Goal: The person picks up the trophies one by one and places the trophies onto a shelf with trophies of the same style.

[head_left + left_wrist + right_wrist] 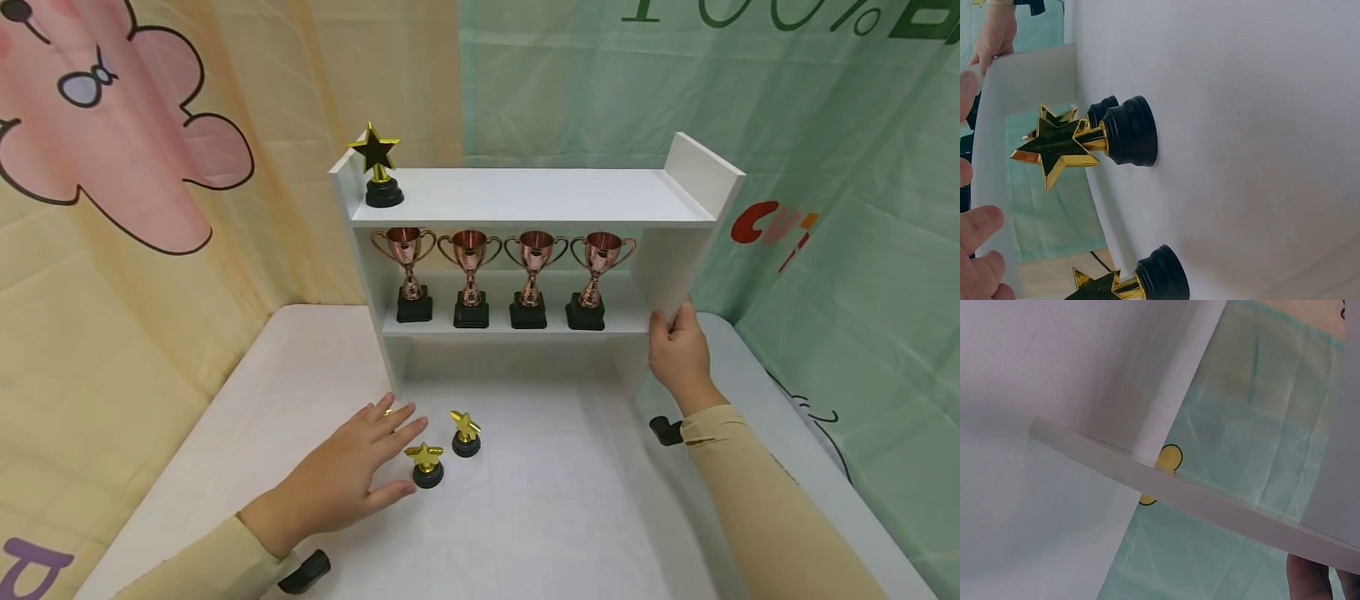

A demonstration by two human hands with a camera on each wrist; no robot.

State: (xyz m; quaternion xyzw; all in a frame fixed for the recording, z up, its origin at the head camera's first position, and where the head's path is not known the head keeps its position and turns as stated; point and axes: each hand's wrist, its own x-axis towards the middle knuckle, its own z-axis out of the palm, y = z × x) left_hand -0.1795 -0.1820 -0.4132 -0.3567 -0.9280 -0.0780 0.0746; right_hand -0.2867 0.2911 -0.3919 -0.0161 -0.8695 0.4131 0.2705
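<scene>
3 star trophies (427, 467) stand near the left fingers (405, 433).

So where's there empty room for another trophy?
The top board is bare between the tall star trophy and the right side panel. The white table is bare too, from the small star trophies across to the right sleeve. It's crowded on the middle board, with four cups, and around the left hand.

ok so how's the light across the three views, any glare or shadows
Head view: bright, with soft shadows on the white table and highlights on the copper cups; left wrist view: dimmer, scene turned sideways, glints on the star trophies; right wrist view: dull, greyish, the fingers dark at the bottom edge
</scene>
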